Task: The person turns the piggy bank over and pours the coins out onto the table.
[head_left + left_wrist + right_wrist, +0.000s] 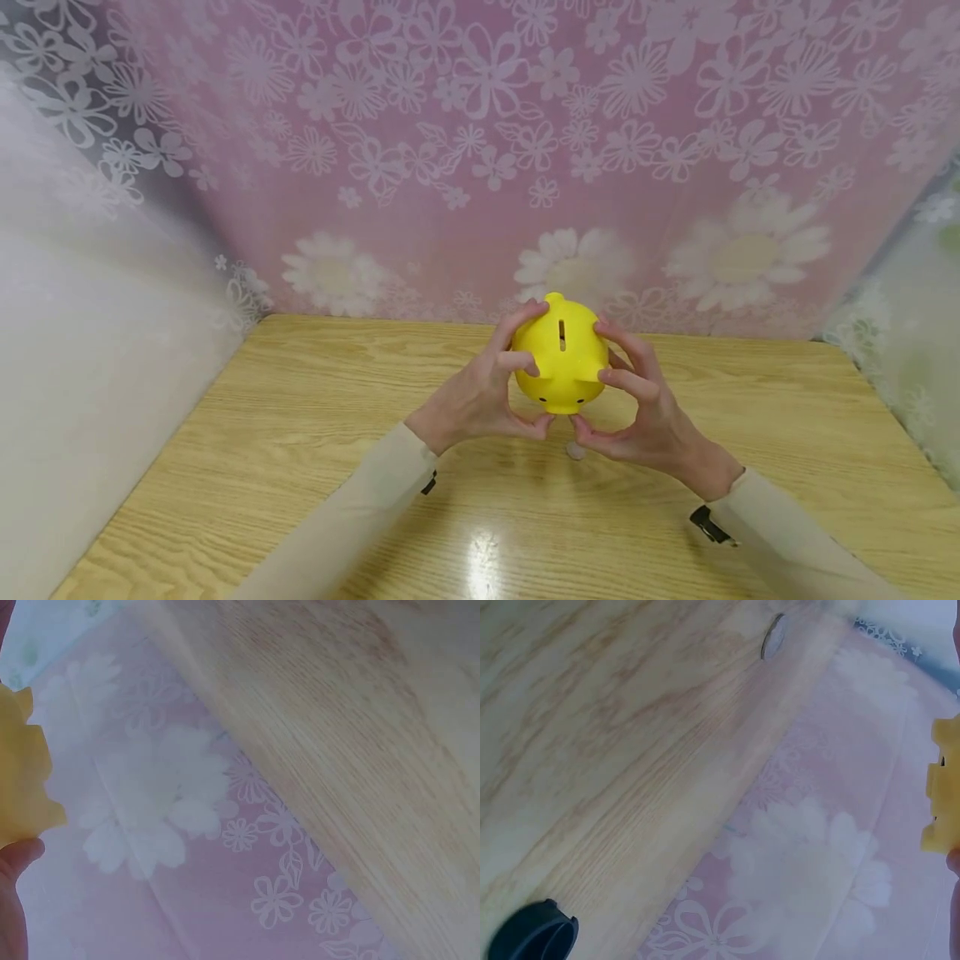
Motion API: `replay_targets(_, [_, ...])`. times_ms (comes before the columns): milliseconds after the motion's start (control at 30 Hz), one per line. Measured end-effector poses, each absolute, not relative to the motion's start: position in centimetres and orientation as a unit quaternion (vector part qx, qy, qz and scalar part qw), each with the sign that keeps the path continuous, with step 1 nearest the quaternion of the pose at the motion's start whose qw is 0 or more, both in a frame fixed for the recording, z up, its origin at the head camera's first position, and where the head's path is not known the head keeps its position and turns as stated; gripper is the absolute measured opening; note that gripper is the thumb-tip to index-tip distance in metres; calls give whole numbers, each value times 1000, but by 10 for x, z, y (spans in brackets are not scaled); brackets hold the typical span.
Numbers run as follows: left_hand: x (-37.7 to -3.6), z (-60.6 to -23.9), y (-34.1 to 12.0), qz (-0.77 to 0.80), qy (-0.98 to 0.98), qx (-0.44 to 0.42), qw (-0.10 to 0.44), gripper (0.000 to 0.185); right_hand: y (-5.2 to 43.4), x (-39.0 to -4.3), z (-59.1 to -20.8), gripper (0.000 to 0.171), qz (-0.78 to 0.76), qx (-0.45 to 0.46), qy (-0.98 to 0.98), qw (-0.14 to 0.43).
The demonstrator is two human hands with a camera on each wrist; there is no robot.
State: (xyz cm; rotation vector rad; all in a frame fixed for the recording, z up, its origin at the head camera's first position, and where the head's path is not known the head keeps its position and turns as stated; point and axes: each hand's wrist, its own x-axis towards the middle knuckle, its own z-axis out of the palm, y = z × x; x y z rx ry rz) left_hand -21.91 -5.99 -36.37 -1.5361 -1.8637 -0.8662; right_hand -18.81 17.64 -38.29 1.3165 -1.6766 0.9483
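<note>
A yellow piggy bank (561, 354) with a coin slot on top is held a little above the wooden table (300, 467), snout towards me. My left hand (525, 371) grips its left side, fingers curled over the top and thumb underneath. On the other side my right hand (600, 379) grips it the same way. A small silver coin (575, 451) lies on the table just under the hands. In the left wrist view an edge of the piggy bank (22, 780) and a fingertip (15, 862) show. The right wrist view catches the piggy bank (945, 787) and the coin (774, 636).
A pink flowered curtain (480, 150) hangs right behind the table's far edge. White translucent sheets close in the left side (82, 350) and right side (907, 333). A black strap piece (532, 934) shows at the bottom left of the right wrist view.
</note>
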Motion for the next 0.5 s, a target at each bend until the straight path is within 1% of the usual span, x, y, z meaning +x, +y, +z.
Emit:
replay_targets(233, [-218,-367,-60,-320,-694,-578,288,76,179,-188,-386,50,368,528,-662,384])
replay_targets(400, [-217,-368,-60,-319,-692,-581,288,75,179,-187,-387,50,361,530,-659,392])
replay_targets(467, [-217,-368,-60,-328,-699,-573,274,76,179,-186,-386,52,363,521,-664,394])
replay_targets(500, [-216,-369,-61,-343,-706,-565,255,77,179,-186,-386,55,368,512,-672,388])
